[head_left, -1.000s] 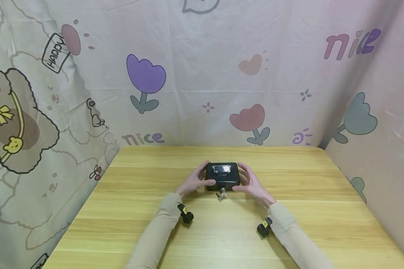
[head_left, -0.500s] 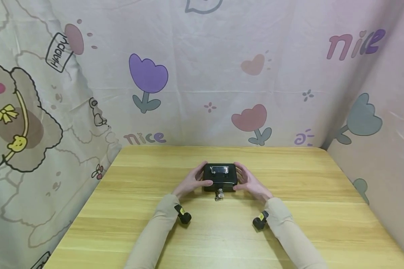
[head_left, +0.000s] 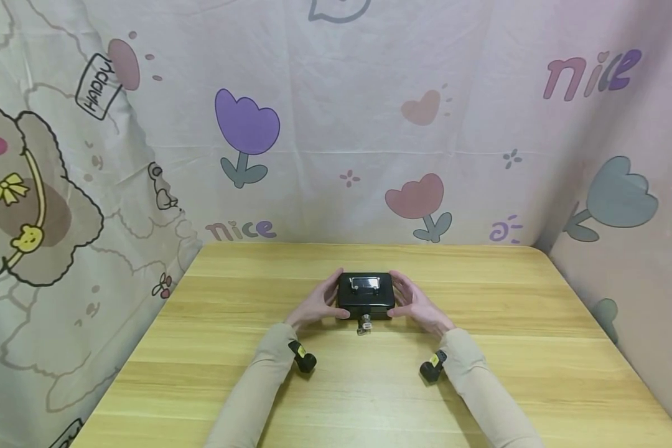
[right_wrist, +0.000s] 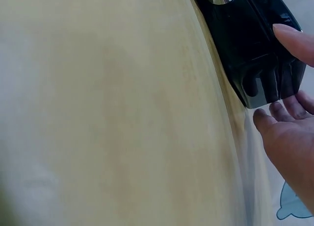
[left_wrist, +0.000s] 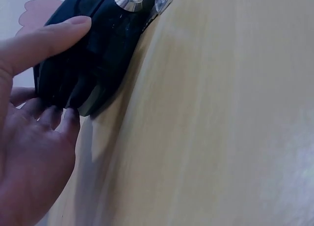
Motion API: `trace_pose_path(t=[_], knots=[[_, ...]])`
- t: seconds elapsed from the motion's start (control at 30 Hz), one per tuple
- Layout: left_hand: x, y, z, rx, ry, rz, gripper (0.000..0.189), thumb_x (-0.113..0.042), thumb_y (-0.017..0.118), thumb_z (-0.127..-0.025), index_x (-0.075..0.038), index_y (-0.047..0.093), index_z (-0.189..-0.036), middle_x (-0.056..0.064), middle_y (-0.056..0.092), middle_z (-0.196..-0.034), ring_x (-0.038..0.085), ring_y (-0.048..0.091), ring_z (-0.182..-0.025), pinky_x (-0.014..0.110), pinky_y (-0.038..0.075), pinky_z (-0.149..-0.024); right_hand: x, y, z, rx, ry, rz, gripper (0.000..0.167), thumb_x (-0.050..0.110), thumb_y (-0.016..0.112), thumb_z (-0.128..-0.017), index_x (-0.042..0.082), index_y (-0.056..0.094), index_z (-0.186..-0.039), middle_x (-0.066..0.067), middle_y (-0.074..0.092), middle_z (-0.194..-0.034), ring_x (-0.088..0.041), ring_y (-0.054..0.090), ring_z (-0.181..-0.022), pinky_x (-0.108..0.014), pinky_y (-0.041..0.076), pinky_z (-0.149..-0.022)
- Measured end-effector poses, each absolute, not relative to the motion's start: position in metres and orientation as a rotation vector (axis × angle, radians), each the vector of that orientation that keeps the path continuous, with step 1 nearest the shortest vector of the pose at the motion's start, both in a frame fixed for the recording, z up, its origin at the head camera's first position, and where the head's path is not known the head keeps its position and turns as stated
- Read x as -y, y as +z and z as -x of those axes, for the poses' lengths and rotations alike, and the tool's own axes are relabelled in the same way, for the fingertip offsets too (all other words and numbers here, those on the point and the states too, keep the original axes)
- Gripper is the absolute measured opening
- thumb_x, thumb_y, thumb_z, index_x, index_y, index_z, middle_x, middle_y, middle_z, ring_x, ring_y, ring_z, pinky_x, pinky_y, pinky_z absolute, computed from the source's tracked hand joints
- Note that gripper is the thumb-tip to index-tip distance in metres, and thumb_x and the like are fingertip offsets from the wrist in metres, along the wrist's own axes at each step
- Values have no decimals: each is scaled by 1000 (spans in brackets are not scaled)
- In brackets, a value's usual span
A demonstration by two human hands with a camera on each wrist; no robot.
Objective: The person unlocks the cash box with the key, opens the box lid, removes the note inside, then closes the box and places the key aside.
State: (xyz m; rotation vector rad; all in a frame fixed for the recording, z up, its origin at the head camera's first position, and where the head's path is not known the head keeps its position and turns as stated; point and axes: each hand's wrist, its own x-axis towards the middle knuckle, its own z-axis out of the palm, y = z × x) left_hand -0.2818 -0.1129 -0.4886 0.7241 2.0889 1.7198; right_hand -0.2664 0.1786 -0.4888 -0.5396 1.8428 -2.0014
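Observation:
A small black cash box (head_left: 350,302) sits on the table with its lid down and a silver handle (head_left: 365,286) lying on top. Its front lock has keys (head_left: 364,326) hanging from it. My left hand (head_left: 318,305) holds the left end, thumb on the front face and fingers at the side. At the opposite end, my right hand (head_left: 420,307) grips the box likewise. The left wrist view shows the thumb across the box (left_wrist: 110,44) and fingertips against its end. In the right wrist view, the thumb lies at the box's (right_wrist: 240,39) front and the fingertips meet its end.
A wood-grain table (head_left: 364,398) spreads around the box. Patterned cloth (head_left: 336,124) hangs behind the far edge and along both sides. Each wrist carries a small black camera, one at the left sleeve (head_left: 303,359) and one at the right (head_left: 433,367).
Both hands and the cash box have shifted slightly left. The keys swung back under the lock. My left thumb slid a little lower on the box front.

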Motion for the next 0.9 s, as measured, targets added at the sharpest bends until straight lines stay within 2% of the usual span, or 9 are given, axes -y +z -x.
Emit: trace_pose_path(t=[0.33, 0.6, 0.9], knots=[[116, -490, 279, -2150, 1725, -638, 113, -1, 82, -76, -9, 9, -162, 13, 5, -171, 33, 14, -157, 44, 18, -129, -178, -488, 264, -1853, -2012, 540, 106, -19, 63, -76, -2, 0, -160, -21, -6, -169, -39, -6, -157, -52, -4, -129], [116, -492, 279, -2097, 1820, -599, 107, -4, 82, -78, -5, 15, -161, 18, 11, -169, 36, 17, -156, 46, 18, -128, -177, -486, 262, -1844, -2054, 536, 105, -15, 67, -77, -6, 2, -158, -25, -3, -168, -40, -4, -157, -48, -2, -129], [114, -495, 280, -2044, 1978, -527, 94, -6, 80, -83, 4, 23, -157, 23, 26, -164, 35, 28, -153, 40, 24, -127, -177, -486, 262, -1854, -2094, 483, 92, -8, 64, -88, -7, 4, -158, -24, 0, -169, -38, -1, -158, -47, 1, -130]])
